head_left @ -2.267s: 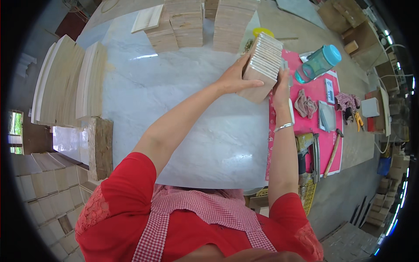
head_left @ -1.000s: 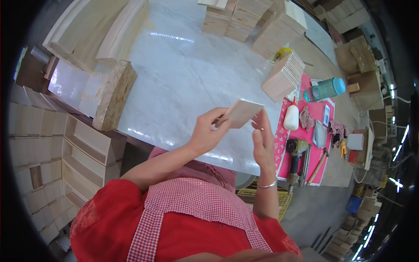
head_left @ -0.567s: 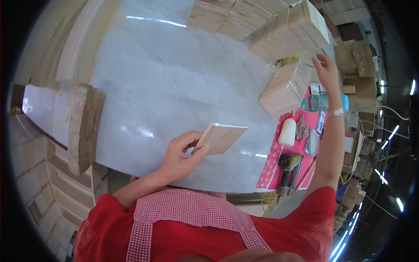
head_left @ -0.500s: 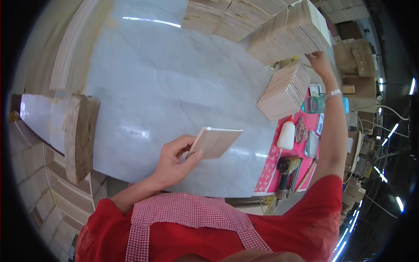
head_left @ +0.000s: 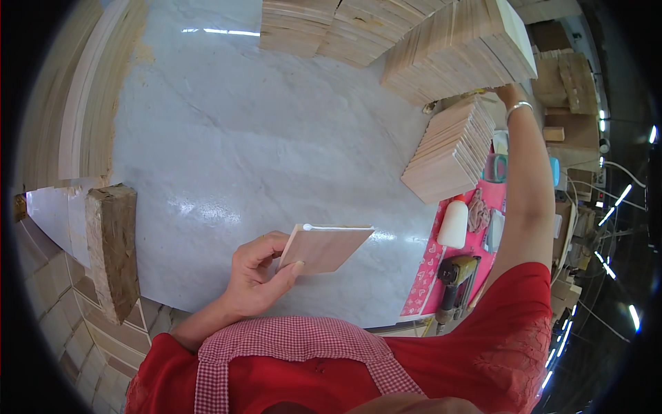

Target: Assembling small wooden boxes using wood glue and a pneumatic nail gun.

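In my left hand (head_left: 258, 272) is a thin wooden board (head_left: 323, 250), pinched between thumb and fingers above the table's near side. A line of white glue runs along the board's upper edge. My right arm stretches far forward, and my right hand (head_left: 511, 94) is beside the near right end of a tall stack of wooden boards (head_left: 448, 55). Its fingers are hidden behind that stack. A shorter stack of boards (head_left: 448, 148), with white lines between the layers, stands closer to me.
On a pink cloth (head_left: 427, 276) at the right lie a white glue bottle (head_left: 452, 224), a nail gun (head_left: 454, 279) and a bundle of cord (head_left: 478, 214). Long boards (head_left: 86, 90) and a rough wood block (head_left: 112, 248) line the left side of the grey table (head_left: 269, 138).
My right hand has reached a little farther behind the tall stack, so its fingers no longer show. My left hand still holds the board; the whole view has shifted slightly.
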The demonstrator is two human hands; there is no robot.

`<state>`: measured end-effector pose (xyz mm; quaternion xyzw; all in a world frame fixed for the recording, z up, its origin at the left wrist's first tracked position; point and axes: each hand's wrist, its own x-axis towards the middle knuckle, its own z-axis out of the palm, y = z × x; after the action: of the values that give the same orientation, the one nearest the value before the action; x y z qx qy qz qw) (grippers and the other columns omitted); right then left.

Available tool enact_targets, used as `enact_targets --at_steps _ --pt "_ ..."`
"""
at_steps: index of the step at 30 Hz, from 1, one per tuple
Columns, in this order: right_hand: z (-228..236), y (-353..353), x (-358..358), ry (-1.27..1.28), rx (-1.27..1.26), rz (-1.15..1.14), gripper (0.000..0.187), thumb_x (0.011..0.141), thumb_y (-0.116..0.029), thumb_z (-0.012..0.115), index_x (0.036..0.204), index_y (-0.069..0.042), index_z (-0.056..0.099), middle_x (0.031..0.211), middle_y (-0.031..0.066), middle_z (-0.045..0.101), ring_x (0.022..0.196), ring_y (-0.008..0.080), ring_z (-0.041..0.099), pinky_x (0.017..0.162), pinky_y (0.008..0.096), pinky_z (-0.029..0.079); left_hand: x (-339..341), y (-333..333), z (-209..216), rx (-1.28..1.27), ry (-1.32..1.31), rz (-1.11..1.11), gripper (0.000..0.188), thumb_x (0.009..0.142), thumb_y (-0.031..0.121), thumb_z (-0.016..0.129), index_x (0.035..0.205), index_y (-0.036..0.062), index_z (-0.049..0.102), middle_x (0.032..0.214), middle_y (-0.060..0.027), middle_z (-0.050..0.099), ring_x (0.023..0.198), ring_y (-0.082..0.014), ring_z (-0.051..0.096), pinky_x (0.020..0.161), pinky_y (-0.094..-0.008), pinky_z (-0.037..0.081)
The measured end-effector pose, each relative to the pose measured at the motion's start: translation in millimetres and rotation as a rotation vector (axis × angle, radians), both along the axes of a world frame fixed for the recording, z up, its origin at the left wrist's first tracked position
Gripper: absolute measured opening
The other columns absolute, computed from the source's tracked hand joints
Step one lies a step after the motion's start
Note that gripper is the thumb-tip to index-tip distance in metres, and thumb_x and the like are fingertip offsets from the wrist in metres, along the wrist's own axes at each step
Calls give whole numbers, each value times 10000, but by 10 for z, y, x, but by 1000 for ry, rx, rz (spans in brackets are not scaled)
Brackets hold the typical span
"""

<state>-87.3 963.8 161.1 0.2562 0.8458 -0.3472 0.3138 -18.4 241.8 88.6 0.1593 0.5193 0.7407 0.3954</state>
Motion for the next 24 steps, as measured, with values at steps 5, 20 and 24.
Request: enact_targets --at_steps 5,20,24 --pt "15 -1642 233 -45 402 111 424 919 -368 600 1288 -164 646 1172 83 684 1031 199 633 852 343 535 41 -88 2 -21 -71 2 224 852 -63 620 1068 -7 636 968 -40 636 904 -89 559 814 -253 428" --pt "166 -1759 395 -12 272 -327 742 827 -447 742 1364 2 496 1193 142 655 1081 241 642 847 379 553 32 -45 15 -15 -85 -11 204 862 -53 616 1061 -8 629 971 -36 633 915 -81 553 833 -252 419" --pt "202 -1685 390 -15 227 -345 752 819 -427 765 1360 8 475 1162 134 660 1040 228 649 815 371 560 21 -37 20 -18 -96 -10 199 864 -54 613 1056 -5 629 969 -33 634 918 -79 551 839 -252 418"
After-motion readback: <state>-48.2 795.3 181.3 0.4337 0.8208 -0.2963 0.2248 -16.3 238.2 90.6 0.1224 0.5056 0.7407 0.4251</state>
